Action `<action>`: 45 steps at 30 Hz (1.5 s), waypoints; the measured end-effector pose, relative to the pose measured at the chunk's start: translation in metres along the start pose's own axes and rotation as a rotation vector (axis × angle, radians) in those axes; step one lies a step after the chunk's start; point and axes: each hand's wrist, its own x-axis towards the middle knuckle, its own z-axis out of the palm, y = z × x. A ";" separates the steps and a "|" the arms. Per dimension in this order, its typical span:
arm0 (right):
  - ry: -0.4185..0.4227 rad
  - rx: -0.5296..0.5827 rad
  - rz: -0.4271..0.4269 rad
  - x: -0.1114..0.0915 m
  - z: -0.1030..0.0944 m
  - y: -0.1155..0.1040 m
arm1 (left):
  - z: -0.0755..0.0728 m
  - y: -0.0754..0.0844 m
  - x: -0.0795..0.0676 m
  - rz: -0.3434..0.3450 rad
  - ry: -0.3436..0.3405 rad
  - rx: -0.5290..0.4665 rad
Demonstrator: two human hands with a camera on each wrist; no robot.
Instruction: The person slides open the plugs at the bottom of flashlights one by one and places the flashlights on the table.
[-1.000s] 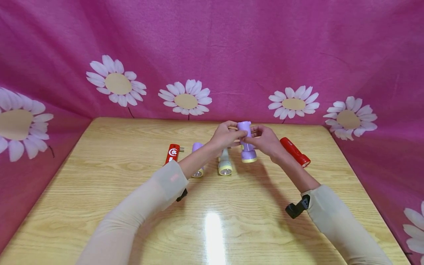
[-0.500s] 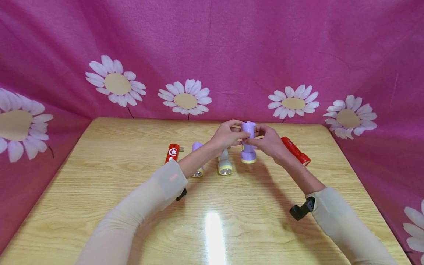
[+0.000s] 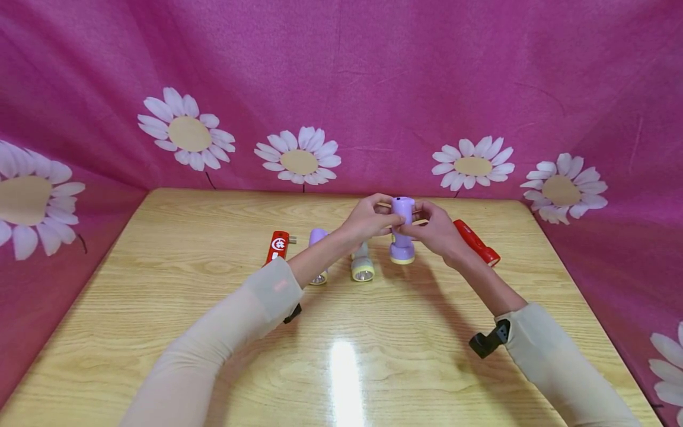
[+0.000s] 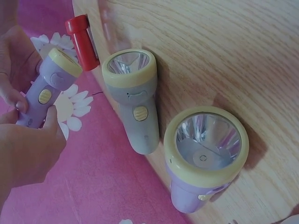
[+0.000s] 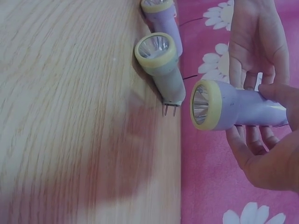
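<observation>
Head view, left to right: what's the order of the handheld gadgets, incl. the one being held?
Red device with metal prongs → partly covered purple flashlight → grey flashlight → held purple flashlight → red flashlight.

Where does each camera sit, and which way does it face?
On head: facing forward and down at the brown wooden table; left hand, right hand, cream fabric sleeves show.
On left wrist: facing the grey plastic flashlight; both hands partly show.
On right wrist: facing the table edge; both hands partly show.
Both wrist views share the held purple plastic flashlight.
</observation>
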 end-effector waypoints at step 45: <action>0.069 0.057 -0.086 -0.014 0.006 -0.005 | 0.005 0.002 -0.002 -0.024 -0.016 -0.151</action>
